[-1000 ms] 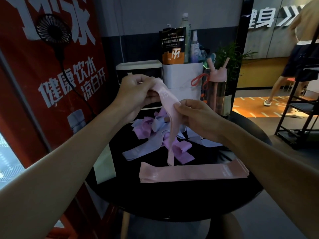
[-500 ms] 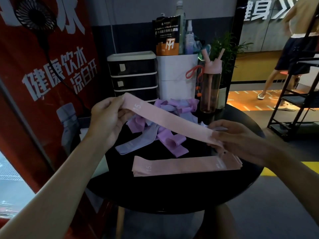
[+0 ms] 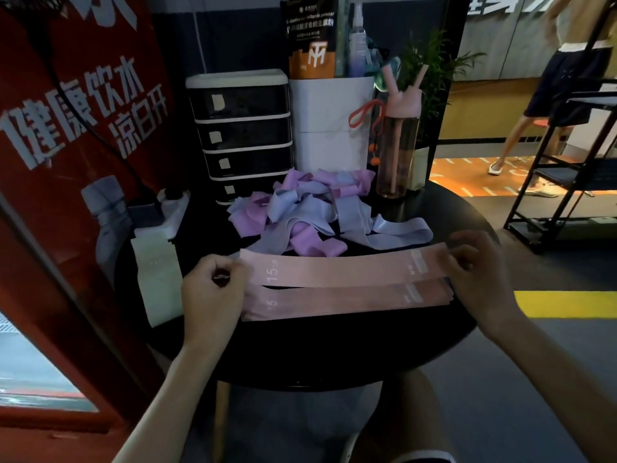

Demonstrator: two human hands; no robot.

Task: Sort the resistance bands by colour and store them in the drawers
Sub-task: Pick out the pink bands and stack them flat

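As left hand [image 3: 213,290] pinches (right [image 3: 478,274] likewise), band [image 3: 334,271] stretches.

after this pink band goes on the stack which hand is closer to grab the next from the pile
Probably the right hand: the loop of a blue band lies just behind it, while the left hand sits further from the pile. Both pinch the pink band.
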